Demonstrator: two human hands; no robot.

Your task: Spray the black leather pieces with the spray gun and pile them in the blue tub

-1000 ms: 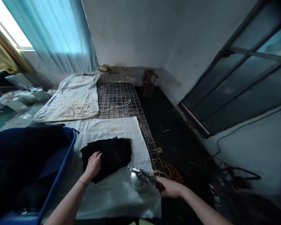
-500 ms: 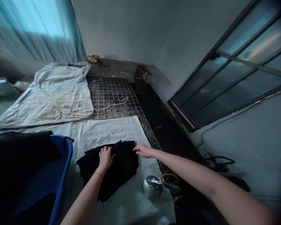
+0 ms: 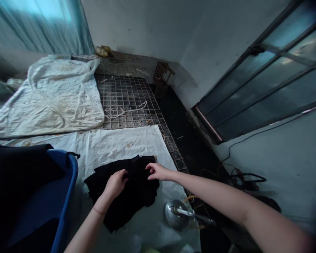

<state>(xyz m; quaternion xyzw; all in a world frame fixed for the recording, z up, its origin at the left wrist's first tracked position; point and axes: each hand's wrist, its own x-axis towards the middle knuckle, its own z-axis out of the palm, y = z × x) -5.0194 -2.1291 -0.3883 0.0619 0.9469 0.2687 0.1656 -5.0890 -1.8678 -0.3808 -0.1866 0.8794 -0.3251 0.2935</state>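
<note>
A pile of black cloth pieces (image 3: 131, 196) with ragged, uneven edges lies on the white sheet in front of me. My left hand (image 3: 117, 182) is over the upper left part of the pile, fingers curved and a small gap between thumb and fingertips. Near the upper right edge of the cloth is my right hand (image 3: 154, 171), thumb and forefinger apart. No fold of cloth shows raised between the fingers of either hand. Whether the fingertips touch the cloth is hard to see against the black.
At left stands a blue tub (image 3: 73, 168) holding more black cloth (image 3: 18, 172). A shiny metal object with a round base (image 3: 176, 214) is right of the pile. Beyond the white sheet (image 3: 147, 137) lie wire mesh (image 3: 129, 91) and a crumpled white cloth (image 3: 65, 98).
My left hand has drawn its spread fingers in and shifted slightly down. My right hand has moved left, from the cloth's edge to over it. The view has tilted slightly downward.
</note>
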